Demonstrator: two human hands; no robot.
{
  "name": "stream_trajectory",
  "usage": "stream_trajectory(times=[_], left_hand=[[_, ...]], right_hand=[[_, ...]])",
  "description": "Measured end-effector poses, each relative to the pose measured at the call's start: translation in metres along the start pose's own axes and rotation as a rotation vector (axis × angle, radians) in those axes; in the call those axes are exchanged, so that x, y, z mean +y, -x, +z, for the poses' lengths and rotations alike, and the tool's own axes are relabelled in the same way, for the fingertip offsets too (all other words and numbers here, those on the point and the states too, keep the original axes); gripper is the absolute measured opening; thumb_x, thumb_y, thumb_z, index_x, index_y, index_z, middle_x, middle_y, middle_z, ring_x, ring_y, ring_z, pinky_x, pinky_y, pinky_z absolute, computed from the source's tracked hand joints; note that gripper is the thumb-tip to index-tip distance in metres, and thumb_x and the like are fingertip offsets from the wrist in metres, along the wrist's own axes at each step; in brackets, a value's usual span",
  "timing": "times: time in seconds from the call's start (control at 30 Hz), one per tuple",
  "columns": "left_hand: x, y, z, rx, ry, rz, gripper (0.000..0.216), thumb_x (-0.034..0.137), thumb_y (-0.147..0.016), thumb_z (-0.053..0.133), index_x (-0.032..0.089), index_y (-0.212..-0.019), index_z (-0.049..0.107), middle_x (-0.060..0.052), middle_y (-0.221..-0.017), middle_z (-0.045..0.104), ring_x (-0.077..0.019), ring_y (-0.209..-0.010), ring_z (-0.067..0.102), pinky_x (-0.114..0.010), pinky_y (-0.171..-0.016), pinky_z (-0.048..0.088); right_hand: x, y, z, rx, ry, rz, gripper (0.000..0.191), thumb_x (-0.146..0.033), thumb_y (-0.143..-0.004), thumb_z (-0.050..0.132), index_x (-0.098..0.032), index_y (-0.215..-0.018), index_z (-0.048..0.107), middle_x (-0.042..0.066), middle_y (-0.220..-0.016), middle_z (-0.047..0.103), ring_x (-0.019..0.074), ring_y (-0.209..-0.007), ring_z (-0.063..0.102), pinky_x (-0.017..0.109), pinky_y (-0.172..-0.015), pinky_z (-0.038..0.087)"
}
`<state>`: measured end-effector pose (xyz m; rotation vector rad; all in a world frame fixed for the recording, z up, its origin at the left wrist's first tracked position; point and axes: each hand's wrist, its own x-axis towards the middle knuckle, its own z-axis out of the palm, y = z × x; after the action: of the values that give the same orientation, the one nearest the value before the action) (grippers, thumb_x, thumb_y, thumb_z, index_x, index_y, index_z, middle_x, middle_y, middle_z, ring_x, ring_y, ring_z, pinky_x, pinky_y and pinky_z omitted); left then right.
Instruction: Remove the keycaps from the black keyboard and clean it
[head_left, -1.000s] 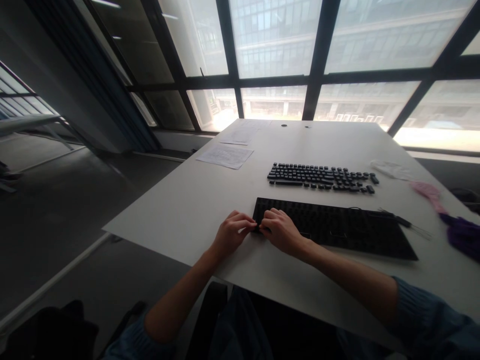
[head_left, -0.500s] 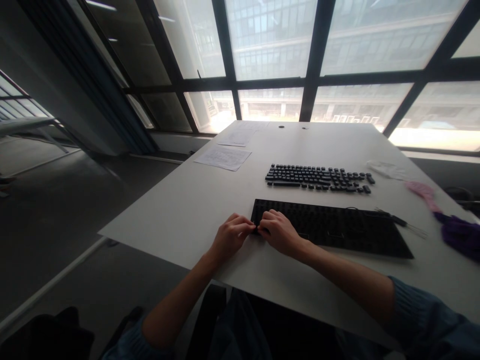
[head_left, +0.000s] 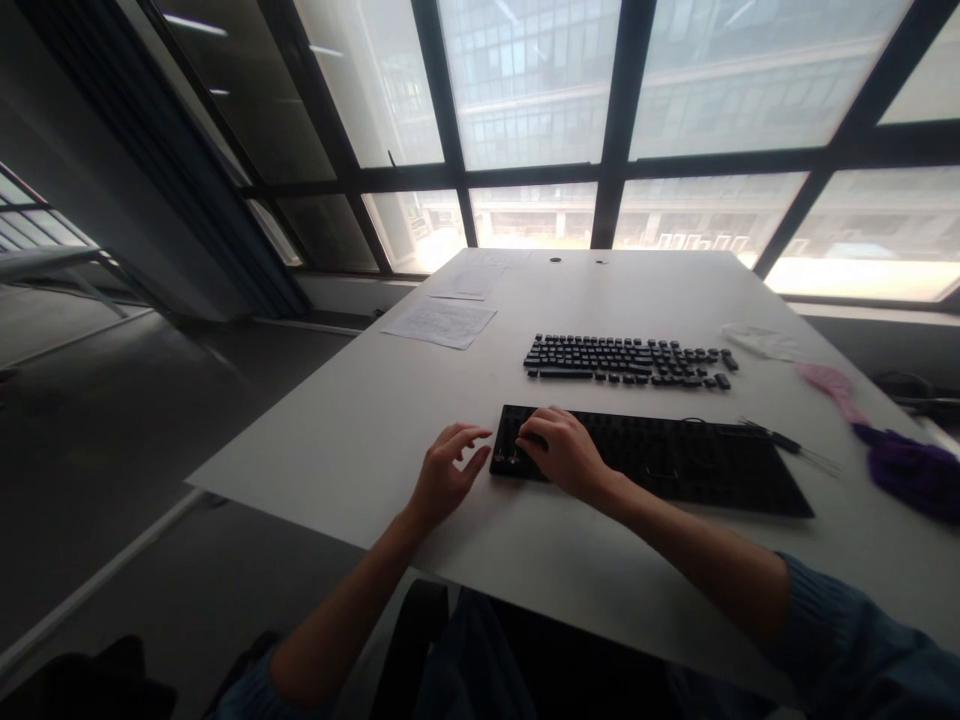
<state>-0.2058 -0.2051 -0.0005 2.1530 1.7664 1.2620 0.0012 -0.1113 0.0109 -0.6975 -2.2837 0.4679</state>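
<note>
A black keyboard base (head_left: 675, 465) with its keycaps off lies near the front of the white table (head_left: 375, 420). My right hand (head_left: 562, 450) rests on the base's left end, fingers curled and pressing down near its corner. Just left of the base, my left hand (head_left: 446, 475) hovers with fingers spread and nothing in them. Behind the base, the removed black keycaps (head_left: 626, 360) are laid out in rows in keyboard order.
Printed paper sheets (head_left: 442, 322) lie at the table's back left. A thin wire tool (head_left: 780, 440) sits by the base's right end. A pink cloth (head_left: 829, 385), a purple cloth (head_left: 907, 468) and a clear bag (head_left: 761, 340) lie at the right. Windows stand behind.
My left hand has let go at the base's left corner and drawn back left, its fingers now spread. My right hand shifted onto the base's left end.
</note>
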Motion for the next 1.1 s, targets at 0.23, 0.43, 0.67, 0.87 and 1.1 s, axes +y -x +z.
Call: stream_trajectory(times=[0.23,0.43,0.67,0.87,1.1], left_hand=[[-0.011,-0.073,-0.006,-0.054,-0.068,0.06,0.019,0.03,-0.09,0.063,0.022,-0.105,0.072,-0.005,-0.099,0.071,-0.0177,-0.087,0.062,-0.029,-0.071,0.05],[-0.039,-0.141,0.04,-0.159,-0.215,0.079,0.015,0.025,-0.085,0.07,0.021,-0.099,0.076,-0.005,-0.096,0.072,-0.0191,-0.086,0.061,-0.035,-0.087,0.049],[-0.044,-0.175,0.08,-0.247,-0.346,0.066,0.015,0.021,-0.083,0.072,0.023,-0.096,0.078,-0.006,-0.101,0.071,-0.0231,-0.101,0.057,-0.034,-0.086,0.05],[-0.05,-0.179,0.087,-0.291,-0.377,0.054,0.012,0.02,-0.08,0.073,0.023,-0.09,0.079,-0.008,-0.098,0.07,-0.0252,-0.102,0.056,-0.035,-0.088,0.051],[-0.053,-0.177,0.09,-0.308,-0.337,0.011,0.011,0.02,-0.08,0.073,0.024,-0.088,0.079,-0.008,-0.099,0.072,-0.0265,-0.106,0.056,-0.036,-0.09,0.051]], right_hand=[[0.037,-0.031,-0.05,0.121,0.138,0.184,0.01,-0.016,-0.085,0.063,-0.019,-0.082,0.071,0.005,-0.086,0.069,0.021,-0.086,0.059,0.031,-0.079,0.042],[0.09,-0.055,-0.056,0.016,0.336,0.309,0.014,-0.017,-0.087,0.06,-0.018,-0.089,0.074,0.008,-0.095,0.073,0.0231,-0.095,0.061,0.03,-0.084,0.041],[0.118,-0.075,-0.038,-0.17,0.528,0.226,0.015,-0.021,-0.088,0.065,-0.018,-0.099,0.073,0.01,-0.104,0.07,0.0255,-0.104,0.056,0.032,-0.088,0.041],[0.121,-0.082,-0.025,-0.222,0.549,0.179,0.017,-0.019,-0.087,0.065,-0.017,-0.101,0.073,0.015,-0.108,0.069,0.0293,-0.106,0.054,0.035,-0.087,0.04],[0.122,-0.083,-0.021,-0.252,0.552,0.169,0.02,-0.015,-0.088,0.06,-0.017,-0.102,0.073,0.014,-0.105,0.071,0.0292,-0.104,0.055,0.036,-0.086,0.038]])
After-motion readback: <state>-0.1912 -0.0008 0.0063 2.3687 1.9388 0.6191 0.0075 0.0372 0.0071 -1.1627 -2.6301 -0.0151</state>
